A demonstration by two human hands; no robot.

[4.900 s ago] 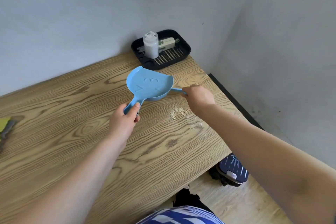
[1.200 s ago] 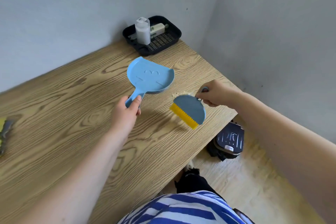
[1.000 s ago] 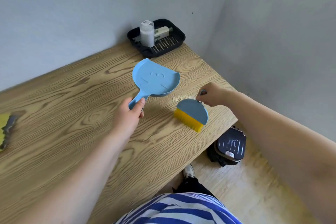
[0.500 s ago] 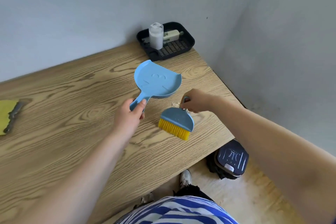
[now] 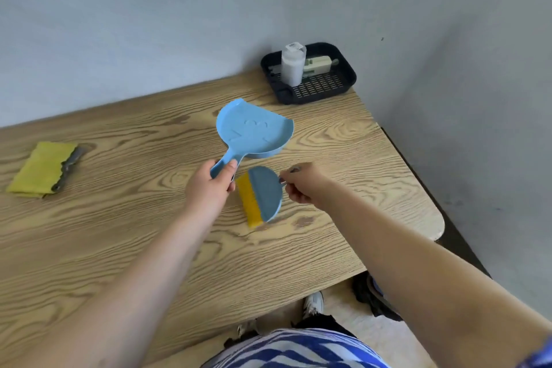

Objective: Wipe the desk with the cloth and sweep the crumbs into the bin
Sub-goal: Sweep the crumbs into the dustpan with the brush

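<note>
My left hand [image 5: 209,188] grips the handle of a light blue dustpan [image 5: 254,131], held tilted above the wooden desk [image 5: 119,233]. My right hand [image 5: 301,182] holds the short handle of a small blue brush [image 5: 265,194] with yellow bristles that point left, close beside my left hand. The brush lies low over the desk, just below the pan. No crumbs show in this blurred frame. A folded yellow cloth [image 5: 38,169] with a grey edge lies on the desk at the far left.
A black slotted tray [image 5: 334,89] with a white bottle [image 5: 292,64] and a cream-coloured item stands in the desk's far corner by the walls. A dark object [image 5: 370,296] sits on the floor under the desk's right end. My shoes show below the front edge.
My right hand has swung the brush left toward my left hand, turning its bristles from downward to leftward. The crumb pile seen earlier by the pan no longer shows. The view has shifted left.
</note>
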